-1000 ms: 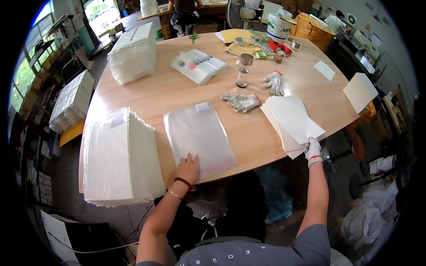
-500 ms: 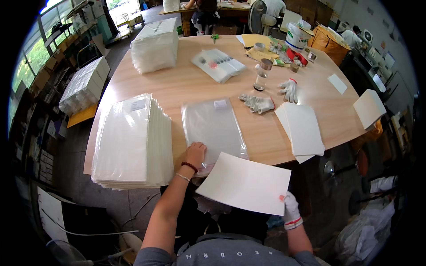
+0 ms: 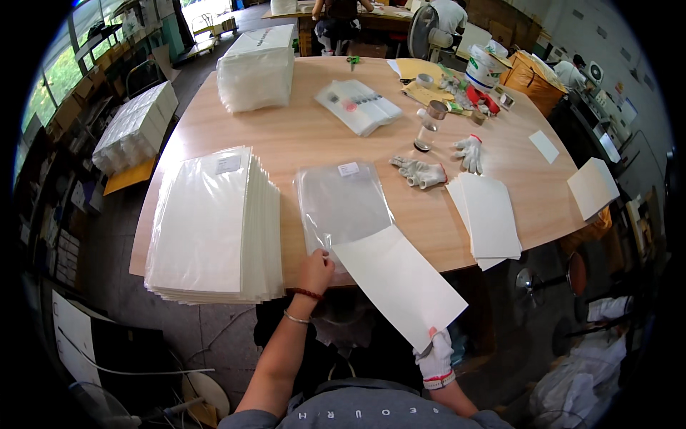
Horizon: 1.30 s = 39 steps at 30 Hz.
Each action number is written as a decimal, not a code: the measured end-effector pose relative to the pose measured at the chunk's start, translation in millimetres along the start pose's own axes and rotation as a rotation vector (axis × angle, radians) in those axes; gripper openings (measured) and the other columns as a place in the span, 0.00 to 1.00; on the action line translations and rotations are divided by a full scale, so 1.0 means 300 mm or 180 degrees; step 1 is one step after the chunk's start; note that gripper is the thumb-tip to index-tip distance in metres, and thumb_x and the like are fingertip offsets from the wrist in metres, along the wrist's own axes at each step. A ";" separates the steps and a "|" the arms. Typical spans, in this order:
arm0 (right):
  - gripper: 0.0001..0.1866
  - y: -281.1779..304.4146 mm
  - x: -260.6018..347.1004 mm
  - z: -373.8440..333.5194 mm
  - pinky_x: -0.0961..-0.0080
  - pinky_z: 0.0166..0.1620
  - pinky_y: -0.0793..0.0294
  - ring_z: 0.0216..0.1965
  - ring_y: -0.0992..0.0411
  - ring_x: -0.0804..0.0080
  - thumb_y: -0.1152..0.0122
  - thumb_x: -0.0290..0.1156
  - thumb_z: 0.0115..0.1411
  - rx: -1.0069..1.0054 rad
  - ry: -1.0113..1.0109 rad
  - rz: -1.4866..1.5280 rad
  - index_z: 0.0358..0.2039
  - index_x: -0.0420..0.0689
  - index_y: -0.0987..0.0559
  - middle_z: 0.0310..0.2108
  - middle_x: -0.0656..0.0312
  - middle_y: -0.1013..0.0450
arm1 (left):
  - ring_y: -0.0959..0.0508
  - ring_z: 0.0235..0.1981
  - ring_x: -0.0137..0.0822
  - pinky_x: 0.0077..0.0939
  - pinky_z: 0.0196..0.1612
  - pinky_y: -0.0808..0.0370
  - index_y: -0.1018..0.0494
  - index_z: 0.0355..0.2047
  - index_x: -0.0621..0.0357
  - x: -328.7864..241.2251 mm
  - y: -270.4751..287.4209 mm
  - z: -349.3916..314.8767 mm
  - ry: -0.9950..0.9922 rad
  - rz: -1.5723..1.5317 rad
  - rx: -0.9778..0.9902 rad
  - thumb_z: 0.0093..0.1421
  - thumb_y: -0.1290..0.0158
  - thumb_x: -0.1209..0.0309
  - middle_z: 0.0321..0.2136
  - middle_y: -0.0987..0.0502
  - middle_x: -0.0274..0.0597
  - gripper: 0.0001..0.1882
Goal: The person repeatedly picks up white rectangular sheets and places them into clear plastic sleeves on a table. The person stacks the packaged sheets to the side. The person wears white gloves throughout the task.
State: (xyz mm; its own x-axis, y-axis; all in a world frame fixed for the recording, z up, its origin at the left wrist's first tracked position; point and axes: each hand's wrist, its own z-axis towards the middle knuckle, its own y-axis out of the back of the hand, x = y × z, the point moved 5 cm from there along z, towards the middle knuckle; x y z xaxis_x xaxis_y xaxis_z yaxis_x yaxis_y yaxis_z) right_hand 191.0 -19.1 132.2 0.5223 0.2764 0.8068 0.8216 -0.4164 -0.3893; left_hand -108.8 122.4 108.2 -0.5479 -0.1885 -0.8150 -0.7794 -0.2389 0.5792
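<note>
A clear plastic bag with a small white label lies flat in front of me, on what looks like a few more bags. My bare left hand, fingers closed, pinches its near edge. My right hand, in a white glove with bare fingertips, grips one end of a white card sheet. The sheet slants up to the left, its far end over the bag's near part. Whether that end is inside the bag I cannot tell. Left of the bag stands a tall stack of bagged white sheets.
Loose white sheets lie to the right, with two work gloves and a jar behind them. Farther back are a bag pile, more flat bags, green scissors and a white bucket.
The card sheet has swung so its far end points at the bag, and my right hand has come nearer my body. My left hand has moved from lying on the bag to pinching its edge.
</note>
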 end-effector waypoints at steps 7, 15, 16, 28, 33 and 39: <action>0.12 -0.023 -0.006 -0.021 0.80 0.12 0.39 0.14 0.37 0.75 0.56 0.35 0.57 0.0178 -0.0652 0.0182 0.40 0.44 0.33 0.25 0.62 0.32 | 0.25 0.20 0.42 0.32 0.23 0.31 0.30 0.26 0.63 -0.128 -0.051 -0.126 -0.0236 0.0244 -0.0192 0.50 0.50 0.72 0.16 0.28 0.50 0.06; 0.10 -0.056 -0.015 -0.044 0.81 0.16 0.38 0.16 0.38 0.79 0.56 0.33 0.58 0.0179 -0.0813 0.0151 0.39 0.43 0.34 0.22 0.65 0.34 | 0.27 0.33 0.33 0.25 0.33 0.29 0.33 0.33 0.63 -0.064 -0.192 -0.151 -0.0211 -0.2702 -0.0595 0.53 0.51 0.74 0.35 0.31 0.44 0.07; 0.10 -0.057 -0.019 -0.042 0.81 0.16 0.38 0.16 0.38 0.79 0.56 0.32 0.59 0.0242 -0.0811 0.0099 0.39 0.43 0.34 0.22 0.65 0.35 | 0.28 0.36 0.34 0.26 0.37 0.29 0.33 0.34 0.64 -0.072 -0.242 -0.160 0.0049 -0.3177 -0.0562 0.53 0.51 0.73 0.38 0.31 0.47 0.09; 0.09 -0.154 -0.187 0.095 0.74 0.25 0.30 0.26 0.33 0.73 0.57 0.31 0.58 0.0834 -0.1023 0.0227 0.40 0.47 0.34 0.30 0.63 0.33 | 0.29 0.40 0.34 0.26 0.41 0.31 0.37 0.45 0.64 0.233 -0.597 -0.474 0.0386 -0.2580 0.1370 0.58 0.57 0.71 0.40 0.30 0.43 0.16; 0.08 -0.252 -0.233 0.289 0.64 0.34 0.26 0.32 0.29 0.62 0.59 0.29 0.57 0.0622 -0.0931 0.0243 0.36 0.43 0.34 0.33 0.55 0.32 | 0.31 0.42 0.32 0.24 0.45 0.33 0.37 0.47 0.61 0.181 -0.526 -0.431 0.1540 -0.3197 0.1351 0.57 0.53 0.72 0.44 0.31 0.41 0.18; 0.10 -0.191 -0.196 0.247 0.71 0.29 0.26 0.25 0.28 0.69 0.53 0.31 0.56 0.1244 -0.1513 -0.0667 0.37 0.42 0.33 0.26 0.59 0.30 | 0.29 0.37 0.27 0.21 0.35 0.30 0.37 0.45 0.59 0.237 -0.354 -0.420 0.1915 -0.3496 0.0898 0.55 0.50 0.65 0.38 0.29 0.35 0.19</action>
State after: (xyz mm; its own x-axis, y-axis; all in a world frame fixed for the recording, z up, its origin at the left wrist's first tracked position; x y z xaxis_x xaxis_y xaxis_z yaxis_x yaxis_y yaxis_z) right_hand 130.3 52.6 74.2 0.3123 0.7079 0.6335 0.8928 0.0090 -0.4503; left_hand -26.7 14.3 -9.3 0.5854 -0.4381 -0.6821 -0.8102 -0.3471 -0.4724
